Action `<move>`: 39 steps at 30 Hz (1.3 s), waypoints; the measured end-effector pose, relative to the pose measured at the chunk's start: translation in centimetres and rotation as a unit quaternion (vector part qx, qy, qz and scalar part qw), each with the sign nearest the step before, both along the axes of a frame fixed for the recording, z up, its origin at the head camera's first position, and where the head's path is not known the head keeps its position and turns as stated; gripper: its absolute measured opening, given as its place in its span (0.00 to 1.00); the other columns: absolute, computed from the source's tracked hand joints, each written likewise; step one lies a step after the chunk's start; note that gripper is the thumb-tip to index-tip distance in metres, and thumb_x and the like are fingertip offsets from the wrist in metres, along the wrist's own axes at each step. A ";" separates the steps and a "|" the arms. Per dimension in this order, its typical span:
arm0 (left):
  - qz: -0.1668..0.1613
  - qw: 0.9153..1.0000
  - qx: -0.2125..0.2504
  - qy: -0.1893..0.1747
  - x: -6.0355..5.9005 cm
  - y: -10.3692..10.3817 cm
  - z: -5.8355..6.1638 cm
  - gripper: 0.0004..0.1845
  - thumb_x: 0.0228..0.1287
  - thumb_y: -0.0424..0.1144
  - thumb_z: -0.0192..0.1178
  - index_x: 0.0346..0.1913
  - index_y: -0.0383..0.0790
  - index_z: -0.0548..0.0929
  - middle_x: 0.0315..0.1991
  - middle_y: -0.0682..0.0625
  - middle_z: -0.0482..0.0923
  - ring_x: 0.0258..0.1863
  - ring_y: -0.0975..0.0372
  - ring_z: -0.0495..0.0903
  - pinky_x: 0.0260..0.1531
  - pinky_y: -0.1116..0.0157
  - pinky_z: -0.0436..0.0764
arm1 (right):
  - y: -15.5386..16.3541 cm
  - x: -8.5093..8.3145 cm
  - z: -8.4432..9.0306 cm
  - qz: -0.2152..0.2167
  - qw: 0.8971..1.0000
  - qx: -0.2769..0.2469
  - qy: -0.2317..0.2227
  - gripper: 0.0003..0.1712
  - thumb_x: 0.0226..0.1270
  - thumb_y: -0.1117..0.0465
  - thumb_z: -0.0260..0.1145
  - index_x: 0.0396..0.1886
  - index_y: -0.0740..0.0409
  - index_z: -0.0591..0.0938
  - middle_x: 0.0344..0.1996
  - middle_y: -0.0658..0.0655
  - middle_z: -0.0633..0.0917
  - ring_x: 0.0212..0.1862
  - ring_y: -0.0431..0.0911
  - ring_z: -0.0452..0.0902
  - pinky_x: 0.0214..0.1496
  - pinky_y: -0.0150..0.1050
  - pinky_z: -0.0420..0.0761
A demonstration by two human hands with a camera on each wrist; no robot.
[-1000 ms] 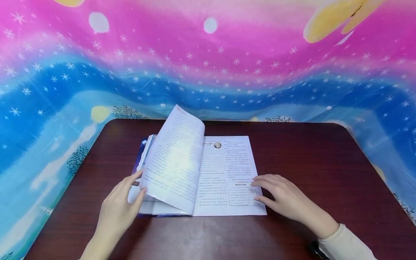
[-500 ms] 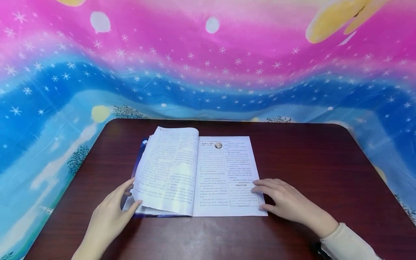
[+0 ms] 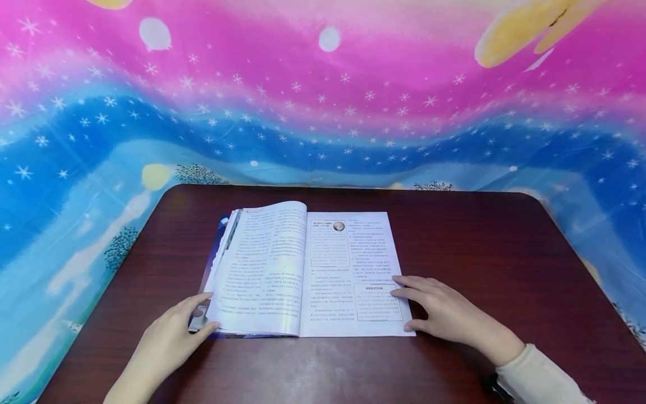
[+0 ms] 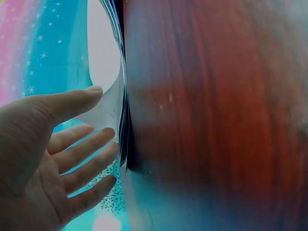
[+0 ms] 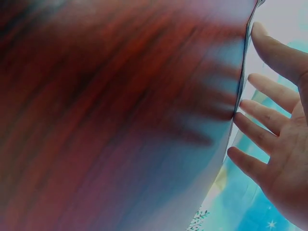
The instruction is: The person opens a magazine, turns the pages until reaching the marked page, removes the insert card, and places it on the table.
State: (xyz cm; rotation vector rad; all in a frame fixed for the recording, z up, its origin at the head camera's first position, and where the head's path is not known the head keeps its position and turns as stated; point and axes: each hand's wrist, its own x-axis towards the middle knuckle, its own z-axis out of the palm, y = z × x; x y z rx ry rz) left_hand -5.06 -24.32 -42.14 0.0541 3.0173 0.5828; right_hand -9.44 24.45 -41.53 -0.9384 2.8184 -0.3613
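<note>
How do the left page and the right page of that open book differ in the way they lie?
The left page bulges upward near the spine; the right page lies flat. The left page sits on a loose, fanned stack; the right page has none visible. The left hand touches its page's outer corner; the right hand rests flat on its page. Both carry printed text.

— What lies on the dark red-brown wooden tabletop (image 3: 479, 252)?

— An open white-paged printed book (image 3: 308, 275), its left page arching slightly. The left hand (image 3: 169, 336) touches the book's near left corner, fingers (image 3: 199, 306) at the page edges.

— And the other?

— The right hand (image 3: 444, 314), in a cream sleeve (image 3: 540, 379), rests flat on the right page's lower corner. A pink-and-blue starry cloth (image 3: 323, 101) hangs behind.
</note>
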 end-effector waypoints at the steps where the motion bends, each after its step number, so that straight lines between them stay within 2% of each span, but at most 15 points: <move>1: 0.000 1.000 -0.002 -0.004 0.0 -0.1 0.0 0.34 0.55 0.47 0.74 0.62 0.33 0.77 0.56 0.32 0.78 0.53 0.40 0.78 0.46 0.38 0.77 | 0.0 0.0 0.0 0.001 1.000 0.000 0.001 0.36 0.50 0.50 0.80 0.60 0.56 0.82 0.67 0.58 0.74 0.66 0.57 0.70 0.64 0.60 0.70; 6: -0.001 1.000 -0.013 -0.012 -0.3 -0.3 0.0 0.35 0.55 0.48 0.74 0.61 0.32 0.78 0.56 0.31 0.77 0.53 0.39 0.77 0.46 0.38 0.76 | 0.0 0.0 -0.1 -0.003 1.000 -0.003 -0.001 0.35 0.51 0.50 0.80 0.59 0.56 0.82 0.67 0.58 0.74 0.67 0.56 0.69 0.64 0.60 0.69; 14: -0.022 0.999 -0.019 0.025 -0.7 -0.1 0.1 0.33 0.53 0.45 0.75 0.60 0.33 0.78 0.57 0.34 0.76 0.56 0.39 0.74 0.49 0.38 0.75 | 0.1 -0.1 -0.4 -0.002 1.000 -0.003 0.004 0.36 0.50 0.50 0.81 0.60 0.55 0.82 0.68 0.57 0.74 0.66 0.56 0.70 0.64 0.60 0.70; 21: -0.103 0.992 0.006 0.066 -1.3 0.1 -0.1 0.31 0.53 0.40 0.76 0.60 0.36 0.79 0.59 0.39 0.77 0.59 0.43 0.75 0.53 0.42 0.75 | 0.0 0.0 -0.4 -0.004 1.000 -0.002 0.002 0.35 0.51 0.50 0.80 0.60 0.55 0.82 0.67 0.58 0.74 0.66 0.56 0.70 0.64 0.61 0.70; 24: -0.125 0.990 0.015 0.067 -1.5 0.3 -0.4 0.31 0.52 0.41 0.76 0.60 0.38 0.80 0.61 0.41 0.76 0.61 0.44 0.74 0.55 0.42 0.74 | 0.0 0.0 -0.3 -0.004 1.000 0.000 0.006 0.35 0.51 0.49 0.80 0.59 0.55 0.82 0.67 0.58 0.74 0.66 0.56 0.70 0.64 0.61 0.70; 31: -0.158 0.985 0.006 0.064 -1.9 0.8 -0.7 0.30 0.50 0.40 0.77 0.58 0.40 0.82 0.63 0.43 0.75 0.62 0.45 0.74 0.55 0.44 0.76 | -0.2 -0.1 -0.2 -0.003 1.000 0.001 0.013 0.33 0.52 0.49 0.80 0.58 0.55 0.83 0.66 0.58 0.76 0.65 0.56 0.72 0.64 0.60 0.70; 39: -0.156 0.986 -0.004 0.051 -2.0 1.1 -0.7 0.29 0.51 0.41 0.77 0.58 0.40 0.82 0.61 0.44 0.77 0.61 0.46 0.74 0.56 0.43 0.75 | -0.4 -0.3 0.0 -0.011 1.000 -0.008 0.021 0.29 0.55 0.47 0.78 0.56 0.53 0.84 0.63 0.57 0.78 0.63 0.54 0.74 0.63 0.58 0.72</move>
